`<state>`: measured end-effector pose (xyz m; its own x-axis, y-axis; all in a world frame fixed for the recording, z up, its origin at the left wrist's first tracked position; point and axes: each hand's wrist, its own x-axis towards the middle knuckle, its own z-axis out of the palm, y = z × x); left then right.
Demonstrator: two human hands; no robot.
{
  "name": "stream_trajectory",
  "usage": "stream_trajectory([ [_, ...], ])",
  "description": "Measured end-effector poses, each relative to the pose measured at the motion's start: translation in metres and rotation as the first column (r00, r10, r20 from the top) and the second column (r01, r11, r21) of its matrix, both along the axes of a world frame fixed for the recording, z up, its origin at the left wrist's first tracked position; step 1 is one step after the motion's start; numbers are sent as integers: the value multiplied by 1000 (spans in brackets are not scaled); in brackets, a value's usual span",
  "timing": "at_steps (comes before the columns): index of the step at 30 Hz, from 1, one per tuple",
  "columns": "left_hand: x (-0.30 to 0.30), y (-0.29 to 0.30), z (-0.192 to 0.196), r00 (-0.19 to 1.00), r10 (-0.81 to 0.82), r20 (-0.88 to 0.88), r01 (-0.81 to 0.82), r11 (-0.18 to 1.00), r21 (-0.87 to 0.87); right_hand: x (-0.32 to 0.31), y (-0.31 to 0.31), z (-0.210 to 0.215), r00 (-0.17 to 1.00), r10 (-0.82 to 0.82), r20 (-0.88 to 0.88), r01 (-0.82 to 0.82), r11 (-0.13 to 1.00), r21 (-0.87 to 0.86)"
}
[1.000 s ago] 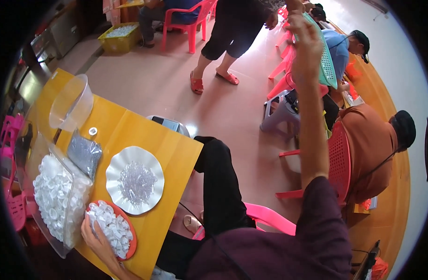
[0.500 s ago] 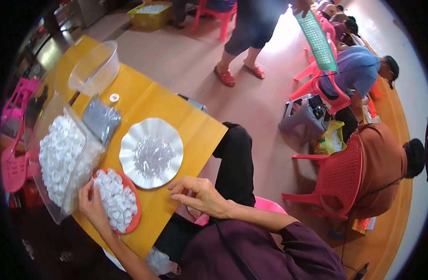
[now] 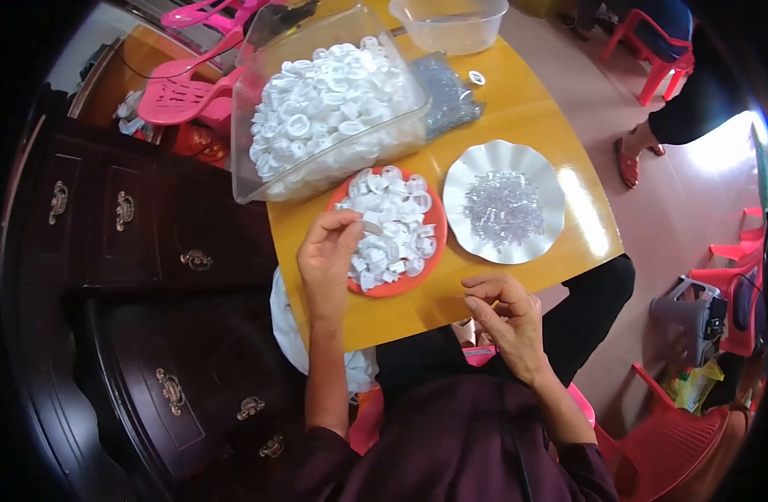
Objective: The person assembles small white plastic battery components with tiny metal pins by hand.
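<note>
An orange plate [image 3: 431, 261] heaped with white plastic caps [image 3: 396, 219] lies on the yellow table [image 3: 526, 109]. My left hand [image 3: 327, 255] rests at the plate's left rim, thumb and forefinger pinched on one white cap [image 3: 372, 227]. To the right lies a white scalloped plate [image 3: 541, 163] with a pile of small clear pieces [image 3: 503, 206]. My right hand [image 3: 508, 316] hovers at the table's near edge, below that plate, fingers curled together with nothing visible in them.
A big clear bag of white caps [image 3: 325, 109] lies behind the orange plate, beside a smaller bag of clear pieces [image 3: 451, 94] and a clear tub [image 3: 449, 23]. A dark wooden cabinet [image 3: 141, 276] stands left. Pink chairs [image 3: 191, 84] and another person's sandalled foot [image 3: 628, 164] are nearby.
My right hand came down from overhead to the table's near edge. My left hand shifted from the plate's rim onto the pile and pinched a cap. The view swung toward the table.
</note>
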<state>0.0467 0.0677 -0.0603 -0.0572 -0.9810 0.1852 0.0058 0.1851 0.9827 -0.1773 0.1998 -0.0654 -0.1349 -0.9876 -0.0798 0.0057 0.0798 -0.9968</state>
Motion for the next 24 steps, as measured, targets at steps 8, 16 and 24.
stream_trajectory([
  [8,-24,39,4,814,-146,-562,290,941,176,22,-38,28,983,79,164,-45,979,-198],
  [16,-37,68,-4,791,-115,-601,338,901,273,18,-44,21,987,157,-31,-155,886,-438],
  [24,-54,70,-11,796,-217,-565,395,893,214,10,-36,13,989,66,133,-18,943,-333],
])
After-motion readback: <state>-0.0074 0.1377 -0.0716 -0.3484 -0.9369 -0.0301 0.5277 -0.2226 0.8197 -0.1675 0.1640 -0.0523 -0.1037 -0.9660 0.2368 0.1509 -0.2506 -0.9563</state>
